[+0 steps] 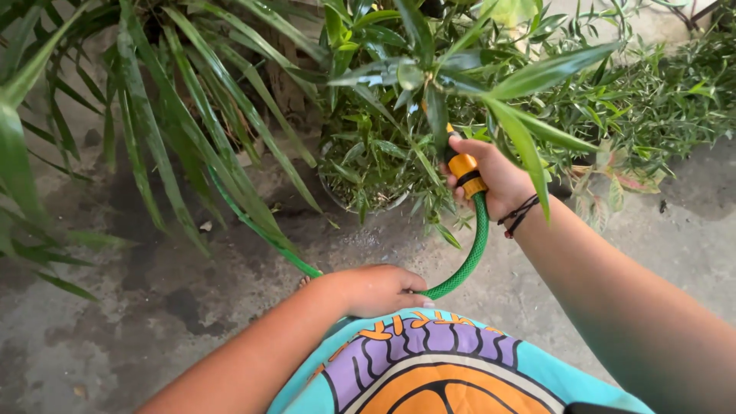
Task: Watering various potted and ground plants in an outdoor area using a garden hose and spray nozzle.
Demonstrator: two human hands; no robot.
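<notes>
Watering is under way: the right hand (pixel 494 180), fingers wrapped round the orange nozzle (pixel 466 172) mid-frame, aims into the potted plant (pixel 376 153), while the left hand (pixel 379 287) pinches the green hose (pixel 474 253) (lower centre), so sweeping onward likely needs slack fed.

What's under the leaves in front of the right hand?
The right hand grips the hose's orange nozzle, aimed at a round pot. Leaves cover the nozzle tip and the soil. The left hand holds the green hose.

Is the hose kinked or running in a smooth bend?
Smooth bend: the hose curves evenly from the right hand down to the left hand, no fold visible.
</notes>
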